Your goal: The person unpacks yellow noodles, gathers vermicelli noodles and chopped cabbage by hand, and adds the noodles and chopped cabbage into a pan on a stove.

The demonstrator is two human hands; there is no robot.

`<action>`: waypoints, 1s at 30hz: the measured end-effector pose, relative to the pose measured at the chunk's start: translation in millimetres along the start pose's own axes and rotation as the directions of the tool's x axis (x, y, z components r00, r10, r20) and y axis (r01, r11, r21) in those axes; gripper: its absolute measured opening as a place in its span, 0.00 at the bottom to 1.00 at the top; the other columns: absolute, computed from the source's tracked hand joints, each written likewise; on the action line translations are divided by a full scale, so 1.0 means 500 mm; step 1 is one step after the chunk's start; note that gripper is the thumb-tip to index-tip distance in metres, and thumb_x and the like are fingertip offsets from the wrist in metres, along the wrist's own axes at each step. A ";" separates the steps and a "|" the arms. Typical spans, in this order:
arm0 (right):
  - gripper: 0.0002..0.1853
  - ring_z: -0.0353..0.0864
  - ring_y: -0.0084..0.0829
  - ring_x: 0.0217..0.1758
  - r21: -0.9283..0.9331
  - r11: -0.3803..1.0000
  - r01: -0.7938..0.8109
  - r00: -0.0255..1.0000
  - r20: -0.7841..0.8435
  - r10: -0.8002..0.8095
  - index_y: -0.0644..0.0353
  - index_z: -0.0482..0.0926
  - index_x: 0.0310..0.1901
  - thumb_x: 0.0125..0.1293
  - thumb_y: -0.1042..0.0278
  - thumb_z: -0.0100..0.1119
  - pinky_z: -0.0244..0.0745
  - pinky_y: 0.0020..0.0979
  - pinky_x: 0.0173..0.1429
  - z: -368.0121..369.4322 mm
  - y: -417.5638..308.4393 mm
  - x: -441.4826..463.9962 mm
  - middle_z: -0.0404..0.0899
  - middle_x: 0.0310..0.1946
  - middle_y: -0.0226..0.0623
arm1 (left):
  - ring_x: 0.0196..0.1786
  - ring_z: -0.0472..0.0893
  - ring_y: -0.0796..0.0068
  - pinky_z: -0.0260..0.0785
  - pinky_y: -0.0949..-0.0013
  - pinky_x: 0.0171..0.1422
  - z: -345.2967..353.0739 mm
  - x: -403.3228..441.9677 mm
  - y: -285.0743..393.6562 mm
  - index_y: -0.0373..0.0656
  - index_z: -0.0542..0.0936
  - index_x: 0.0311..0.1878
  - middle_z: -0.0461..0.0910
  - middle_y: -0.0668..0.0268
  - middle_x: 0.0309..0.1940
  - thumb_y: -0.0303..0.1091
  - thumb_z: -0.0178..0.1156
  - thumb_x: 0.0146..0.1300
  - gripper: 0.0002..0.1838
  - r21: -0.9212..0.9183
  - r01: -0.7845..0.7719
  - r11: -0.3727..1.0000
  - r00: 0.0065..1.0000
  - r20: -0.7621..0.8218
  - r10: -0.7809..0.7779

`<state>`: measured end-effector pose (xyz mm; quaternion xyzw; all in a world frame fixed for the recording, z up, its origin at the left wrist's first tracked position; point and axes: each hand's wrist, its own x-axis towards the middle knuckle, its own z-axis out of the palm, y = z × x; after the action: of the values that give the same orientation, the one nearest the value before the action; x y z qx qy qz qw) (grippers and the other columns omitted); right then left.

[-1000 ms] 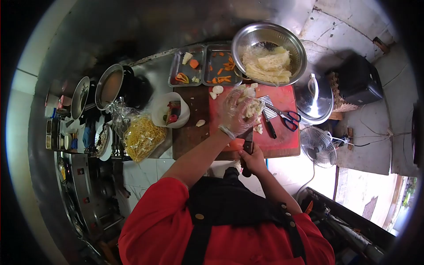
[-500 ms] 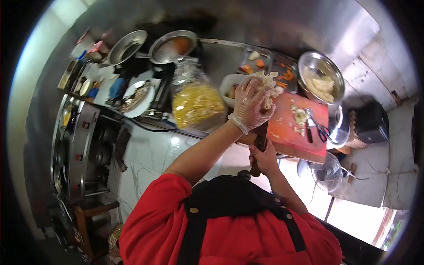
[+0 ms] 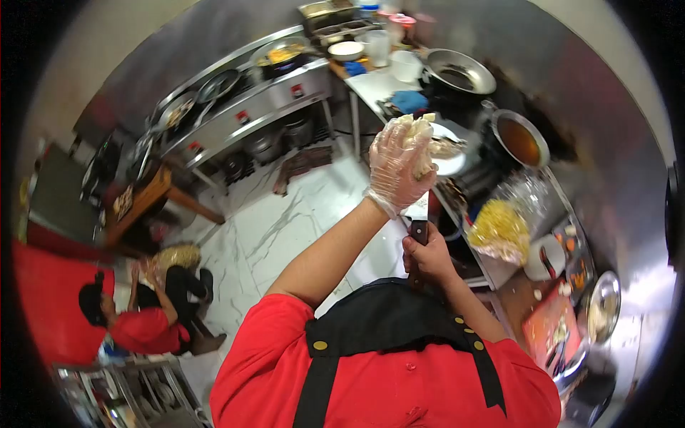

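My left hand (image 3: 394, 175), in a clear plastic glove, is closed around a heap of pale chopped food (image 3: 423, 146), too blurred to name exactly. The heap is pressed over the broad blade of a cleaver (image 3: 419, 230), most of which the glove and food hide. My right hand (image 3: 432, 258) grips the cleaver's dark handle, close to my apron. Both hands are held up over the floor, in front of the counter. Beyond the food, a white plate (image 3: 451, 165) with a fish-like item shows in part.
A bag of yellow noodles (image 3: 498, 225), a pot of brown liquid (image 3: 519, 139) and a wide pan (image 3: 460, 71) are on the right-hand counter. An orange cutting board (image 3: 542, 321) lies lower right. A stove (image 3: 246, 118) stands far left. Another person (image 3: 150, 321) sits low at left.
My body and view have turned left, away from the cutting board towards the stove. Both hands have carried the cleaver and chopped food along. The seated person has come into view.
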<state>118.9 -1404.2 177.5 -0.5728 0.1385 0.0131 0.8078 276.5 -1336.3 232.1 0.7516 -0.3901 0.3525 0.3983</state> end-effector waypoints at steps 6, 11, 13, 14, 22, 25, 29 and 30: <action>0.15 0.70 0.26 0.16 -0.079 0.995 -0.064 0.944 0.320 0.086 0.59 0.64 0.40 0.63 0.66 0.62 0.68 0.30 0.20 0.114 0.018 0.209 0.70 0.19 0.33 | 0.66 0.61 0.48 0.51 0.47 0.67 -0.087 -0.019 -0.228 0.55 0.74 0.61 0.67 0.53 0.60 0.46 0.66 0.45 0.34 0.270 0.220 0.937 0.975 -0.069 -0.209; 0.15 0.70 0.25 0.16 -0.106 0.989 -0.099 0.873 0.467 0.138 0.59 0.64 0.41 0.64 0.66 0.62 0.68 0.29 0.20 0.182 0.006 0.431 0.70 0.19 0.32 | 0.66 0.61 0.48 0.52 0.47 0.67 -0.093 0.023 -0.434 0.54 0.76 0.59 0.66 0.53 0.60 0.47 0.65 0.45 0.32 0.411 0.275 0.869 0.961 -0.148 -0.234; 0.15 0.70 0.25 0.16 -0.147 0.988 -0.047 0.860 0.497 0.115 0.59 0.64 0.41 0.64 0.66 0.61 0.69 0.29 0.20 0.201 -0.014 0.535 0.70 0.20 0.32 | 0.66 0.61 0.49 0.52 0.47 0.67 -0.084 0.071 -0.513 0.54 0.77 0.58 0.67 0.53 0.59 0.47 0.65 0.45 0.32 0.426 0.312 0.849 0.950 -0.165 -0.266; 0.14 0.70 0.25 0.16 -0.145 0.987 -0.062 0.835 0.534 0.131 0.58 0.64 0.41 0.64 0.65 0.61 0.70 0.29 0.21 0.215 -0.034 0.591 0.70 0.21 0.31 | 0.65 0.61 0.49 0.52 0.47 0.67 -0.082 0.102 -0.556 0.54 0.77 0.58 0.67 0.53 0.59 0.47 0.65 0.45 0.32 0.433 0.315 0.844 0.948 -0.185 -0.259; 0.13 0.70 0.24 0.16 -0.186 0.975 -0.121 0.808 0.552 0.206 0.58 0.64 0.42 0.64 0.68 0.60 0.70 0.30 0.19 0.305 -0.145 0.894 0.69 0.20 0.31 | 0.63 0.64 0.48 0.54 0.49 0.67 -0.046 0.270 -0.818 0.47 0.78 0.56 0.67 0.50 0.59 0.45 0.68 0.45 0.31 0.482 0.376 0.791 0.926 -0.230 -0.300; 0.13 0.70 0.24 0.16 -0.200 0.972 -0.126 0.818 0.534 0.216 0.57 0.64 0.42 0.65 0.68 0.60 0.70 0.30 0.20 0.329 -0.170 0.998 0.69 0.20 0.30 | 0.63 0.65 0.48 0.56 0.50 0.67 -0.015 0.316 -0.919 0.46 0.78 0.55 0.68 0.50 0.59 0.44 0.68 0.45 0.30 0.471 0.362 0.804 0.931 -0.226 -0.287; 0.13 0.70 0.24 0.16 -0.216 0.973 -0.085 0.859 0.479 0.181 0.57 0.64 0.41 0.65 0.66 0.60 0.69 0.30 0.19 0.368 -0.174 1.159 0.69 0.20 0.30 | 0.62 0.66 0.48 0.58 0.51 0.66 0.038 0.382 -1.083 0.45 0.78 0.53 0.69 0.50 0.57 0.43 0.67 0.44 0.29 0.425 0.326 0.844 0.941 -0.229 -0.248; 0.13 0.70 0.24 0.16 -0.208 0.974 -0.085 0.859 0.480 0.177 0.56 0.64 0.42 0.65 0.66 0.60 0.69 0.30 0.19 0.381 -0.178 1.206 0.69 0.20 0.30 | 0.62 0.66 0.48 0.58 0.50 0.66 0.053 0.398 -1.136 0.45 0.78 0.52 0.69 0.50 0.57 0.43 0.67 0.44 0.29 0.412 0.317 0.854 0.944 -0.227 -0.240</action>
<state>754.5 -1340.5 173.7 -0.6096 -0.0361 0.2271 0.7586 863.8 -1205.3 203.9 0.8387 -0.1516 0.4320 0.2948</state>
